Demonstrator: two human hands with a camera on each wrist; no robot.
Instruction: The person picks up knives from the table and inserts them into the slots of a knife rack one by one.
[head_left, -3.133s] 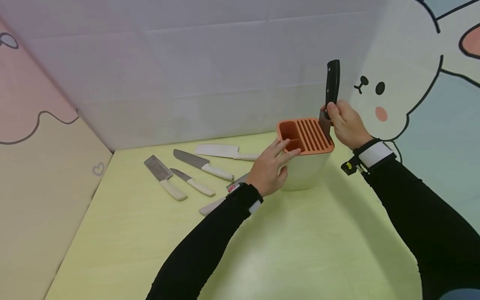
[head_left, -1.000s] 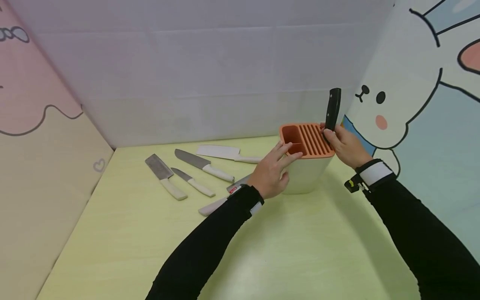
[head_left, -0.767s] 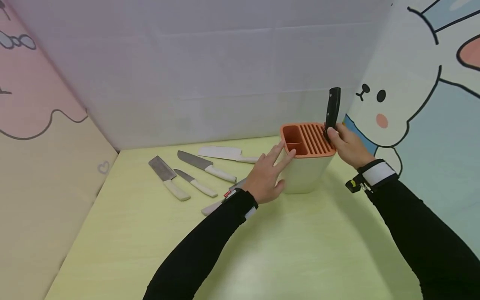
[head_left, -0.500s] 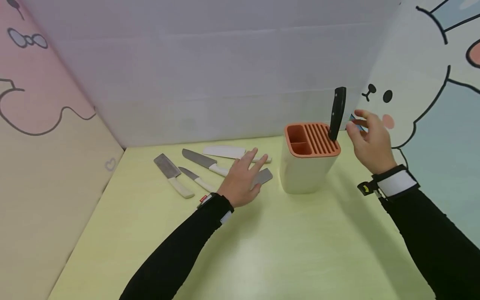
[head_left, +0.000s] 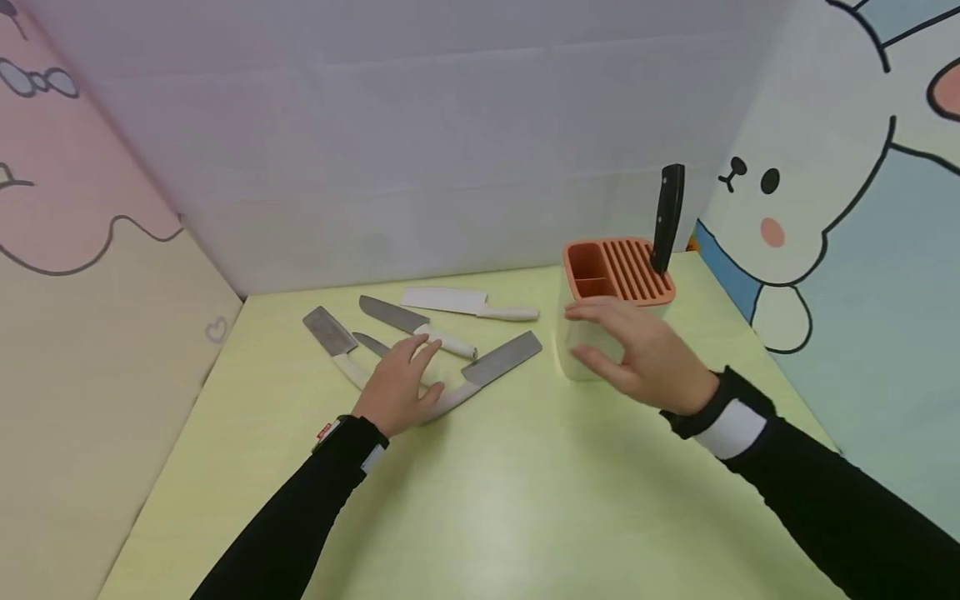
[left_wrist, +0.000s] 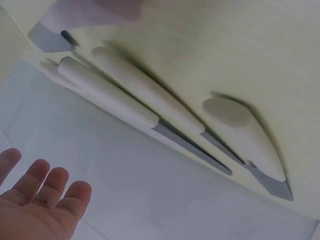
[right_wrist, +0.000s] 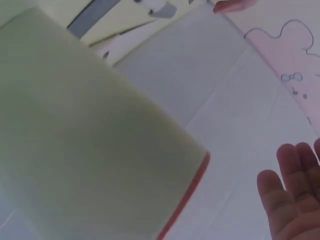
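Observation:
My left hand point(head_left: 397, 387), fingers spread and holding nothing, is over the white handles of the front cleaver point(head_left: 502, 358) and a small knife point(head_left: 371, 343), covering part of both. In the left wrist view its fingers point(left_wrist: 57, 182) are apart from the handles. My right hand point(head_left: 648, 354), with nothing in it, overlaps the front of the pale knife holder with a slotted orange top point(head_left: 663, 293). A black-handled knife point(head_left: 667, 212) stands in the rightmost slot, its blade hidden inside. In the right wrist view the fingers point(right_wrist: 290, 170) are extended.
A small cleaver point(head_left: 328, 332) lies at the left of the yellow table point(head_left: 480, 517). Behind are a chef's knife point(head_left: 393, 315) and a broad white-handled knife point(head_left: 442, 300). A pale wall point(head_left: 390, 167) rises at the table's back edge, with printed cartoon panels at both sides.
The black-handled knife went lower into the slot, and my right hand let go, then moved to the holder's front. My left hand left the holder and moved left over the knives.

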